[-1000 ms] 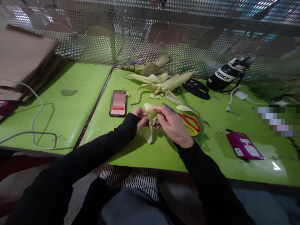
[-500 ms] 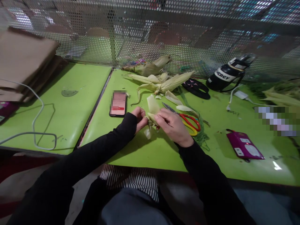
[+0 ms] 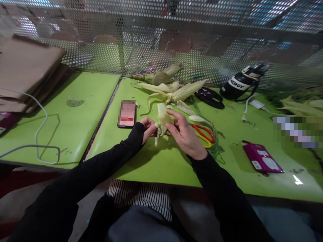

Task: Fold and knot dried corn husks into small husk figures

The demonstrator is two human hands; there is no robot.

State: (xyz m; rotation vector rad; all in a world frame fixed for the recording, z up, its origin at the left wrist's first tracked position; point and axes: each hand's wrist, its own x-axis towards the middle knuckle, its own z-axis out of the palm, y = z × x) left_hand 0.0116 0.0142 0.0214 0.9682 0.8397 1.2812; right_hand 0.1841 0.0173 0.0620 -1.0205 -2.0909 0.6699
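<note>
A pale, folded and twisted corn husk (image 3: 164, 118) is held between both hands above the green table (image 3: 141, 164). My left hand (image 3: 148, 128) pinches the husk's left side, its fingers closed. With thumb and fingers, my right hand (image 3: 185, 136) grips the husk's right side. A short end of husk hangs below the fingers, and a broad flap stands up behind them. Just right of my right hand lie scissors (image 3: 207, 131) with red and yellow handles, their blades mostly hidden by the hand. Green string (image 3: 216, 148) lies in a tangle beside them.
Corn husks (image 3: 174, 90) are heaped behind my hands. A phone (image 3: 126, 114) lies to the left. Rightward are a black bottle (image 3: 239, 82), a black flat object (image 3: 209, 97) and a purple power strip (image 3: 262, 158). Brown paper bags (image 3: 27, 67) and a grey cable (image 3: 46, 114) occupy the far left.
My right hand has opened out a little, its index finger now raised along the upright flap. The husk shows more between the hands. The view has shifted slightly.
</note>
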